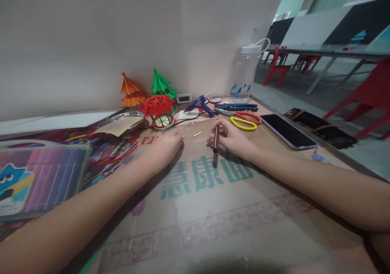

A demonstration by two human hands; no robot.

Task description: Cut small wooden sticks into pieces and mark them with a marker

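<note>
My right hand point(230, 137) is closed around a brown marker pen point(216, 139), which stands nearly upright above the printed cardboard point(195, 209). To its left, my left hand point(167, 146) rests on the cardboard with its fingers curled together; what they hold, if anything, is too small to make out. A short pale stick point(198, 134) lies between the two hands. Beyond the left hand stands a small pavilion model with a red roof point(157, 105). Scissors with yellow and red handles point(243, 121) lie just past the right hand.
Orange point(131, 91) and green point(162, 85) roofed models stand by the wall. Nearby are a blue glue gun point(200, 104), blue stapler-like tool point(236, 107), clear bottle point(243, 73) and phone point(288, 131). At left are a metal tray point(137, 116) and marker case point(51, 176).
</note>
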